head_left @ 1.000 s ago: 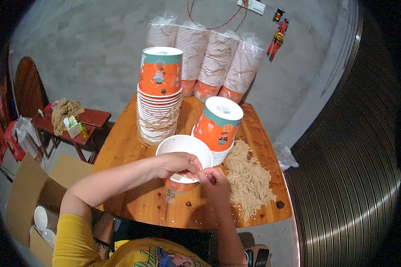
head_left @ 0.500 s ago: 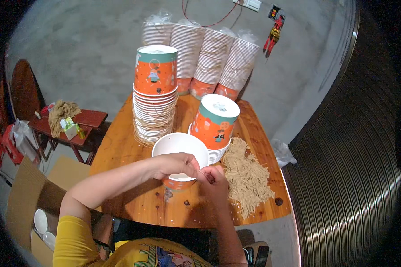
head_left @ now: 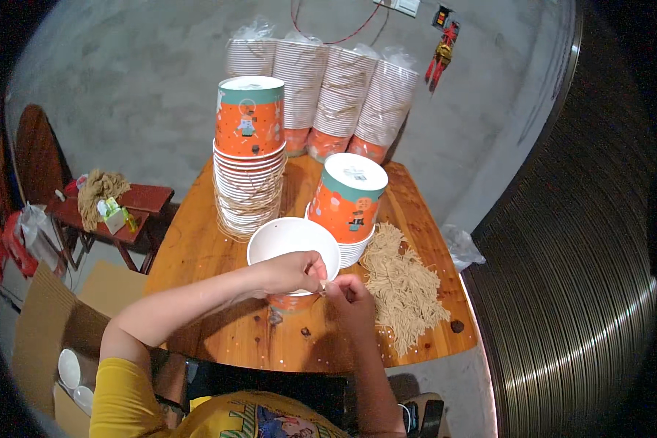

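An open paper bucket (head_left: 288,239), white inside and orange outside, stands in front of me on the table. My left hand (head_left: 296,272) lies across its near rim, thumb and fingers pinched at the right side. Close beside it, my right hand (head_left: 349,298) is pinched too. Between the fingertips shows a small beige bit of string (head_left: 323,286), held by both hands; its ends are hidden. To the right lies a loose heap of beige strings (head_left: 405,288). Behind the open bucket stands a short upside-down stack of orange and green buckets (head_left: 349,201).
A taller bucket stack (head_left: 248,157) with strings hanging round its rims stands at the left of the wooden table (head_left: 219,321). Plastic-wrapped stacks (head_left: 350,95) lean on the back wall. A cardboard box (head_left: 40,328) with white tubs is lower left; a ribbed shutter (head_left: 555,292) rises at right.
The whole view has shifted slightly. My fingertips have moved a little at the rim, and more of the beige string now shows bunched between them.
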`<state>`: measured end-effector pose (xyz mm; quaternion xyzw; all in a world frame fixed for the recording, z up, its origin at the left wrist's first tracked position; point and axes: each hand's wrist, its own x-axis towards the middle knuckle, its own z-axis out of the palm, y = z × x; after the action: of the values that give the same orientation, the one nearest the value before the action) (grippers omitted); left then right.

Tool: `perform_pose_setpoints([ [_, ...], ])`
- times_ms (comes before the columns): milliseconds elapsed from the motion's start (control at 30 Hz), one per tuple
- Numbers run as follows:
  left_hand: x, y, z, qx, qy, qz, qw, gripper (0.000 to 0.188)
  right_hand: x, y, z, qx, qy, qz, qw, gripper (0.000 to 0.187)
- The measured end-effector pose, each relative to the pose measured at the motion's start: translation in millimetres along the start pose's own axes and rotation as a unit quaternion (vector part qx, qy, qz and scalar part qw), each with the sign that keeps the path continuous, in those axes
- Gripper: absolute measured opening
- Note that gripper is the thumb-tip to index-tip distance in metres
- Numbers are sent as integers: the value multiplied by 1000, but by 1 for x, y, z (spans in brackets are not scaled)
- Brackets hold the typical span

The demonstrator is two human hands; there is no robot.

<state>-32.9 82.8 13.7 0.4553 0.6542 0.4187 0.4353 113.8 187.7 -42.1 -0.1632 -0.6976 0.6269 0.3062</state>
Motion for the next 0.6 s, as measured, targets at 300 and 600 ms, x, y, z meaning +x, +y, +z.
perform_pose_setpoints([
  [300,-5,11,4,141,12,58,988,19,-4,-13,0,23,1,17,1000,11],
  [600,-7,15,0,162,2,33,986,28,-2,-11,0,-9,-15,0,1000,8],
])
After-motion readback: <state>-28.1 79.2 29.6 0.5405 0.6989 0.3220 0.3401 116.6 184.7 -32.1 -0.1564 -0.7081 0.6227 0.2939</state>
